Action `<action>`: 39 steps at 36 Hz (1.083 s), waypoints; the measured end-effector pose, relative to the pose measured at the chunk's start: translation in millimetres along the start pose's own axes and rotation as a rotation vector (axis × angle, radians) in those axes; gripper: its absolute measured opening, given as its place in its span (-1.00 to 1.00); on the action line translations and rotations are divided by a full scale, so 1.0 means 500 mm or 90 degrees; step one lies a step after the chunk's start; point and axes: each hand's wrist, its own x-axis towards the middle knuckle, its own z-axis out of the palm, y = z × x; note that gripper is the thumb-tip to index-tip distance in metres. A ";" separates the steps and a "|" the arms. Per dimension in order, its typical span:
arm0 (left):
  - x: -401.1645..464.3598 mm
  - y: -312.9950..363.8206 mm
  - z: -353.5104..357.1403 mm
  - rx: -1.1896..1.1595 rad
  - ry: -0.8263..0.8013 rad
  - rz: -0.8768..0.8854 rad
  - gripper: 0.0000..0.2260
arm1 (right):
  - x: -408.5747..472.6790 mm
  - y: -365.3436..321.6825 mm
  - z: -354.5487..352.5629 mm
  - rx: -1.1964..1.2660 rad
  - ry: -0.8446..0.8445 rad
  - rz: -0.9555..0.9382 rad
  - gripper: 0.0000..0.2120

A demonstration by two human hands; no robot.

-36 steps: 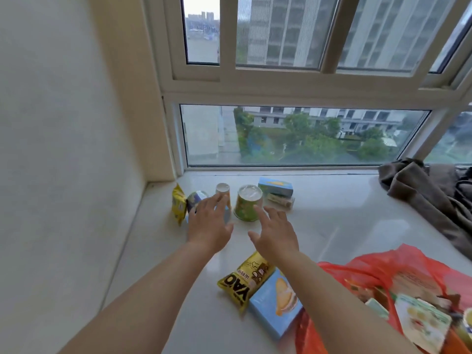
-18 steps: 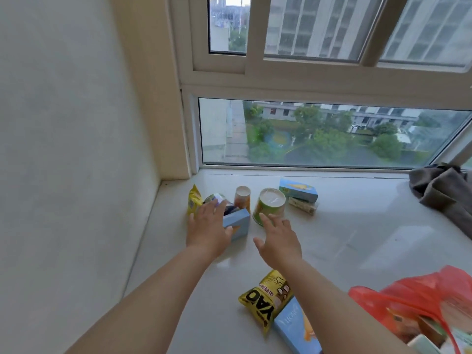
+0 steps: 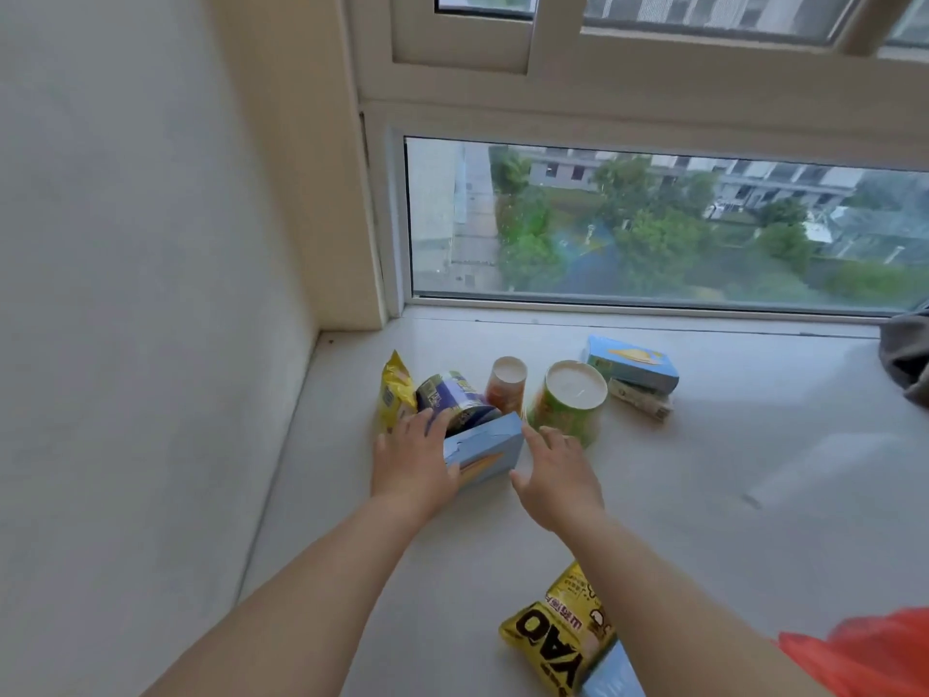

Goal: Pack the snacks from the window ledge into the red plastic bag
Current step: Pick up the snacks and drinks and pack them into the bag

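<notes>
Snacks stand on the pale window ledge (image 3: 754, 470). My left hand (image 3: 409, 465) grips the left end of a light blue box (image 3: 485, 450), which sits tilted in front of a purple tub (image 3: 452, 392). My right hand (image 3: 558, 477) is open, its fingertips at the box's right end, just before a green cup (image 3: 573, 402). Behind these are a yellow packet (image 3: 394, 394) and a small orange cup (image 3: 506, 384). A corner of the red plastic bag (image 3: 864, 651) shows at the bottom right.
A second blue box (image 3: 633, 367) lies on a thin wrapped bar (image 3: 641, 400) at the back. A yellow YAO packet (image 3: 558, 636) and another blue box (image 3: 611, 674) lie near me. Grey cloth (image 3: 905, 354) is at the right edge. A wall closes the left side.
Both hands reached forward to the snack group. My left hand took hold of the light blue box, and my right hand came up to its other end. The view shifted left.
</notes>
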 end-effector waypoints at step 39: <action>0.289 -0.041 0.127 -0.147 -0.134 0.012 -0.15 | 0.209 0.035 0.161 -0.078 0.033 -0.086 -0.30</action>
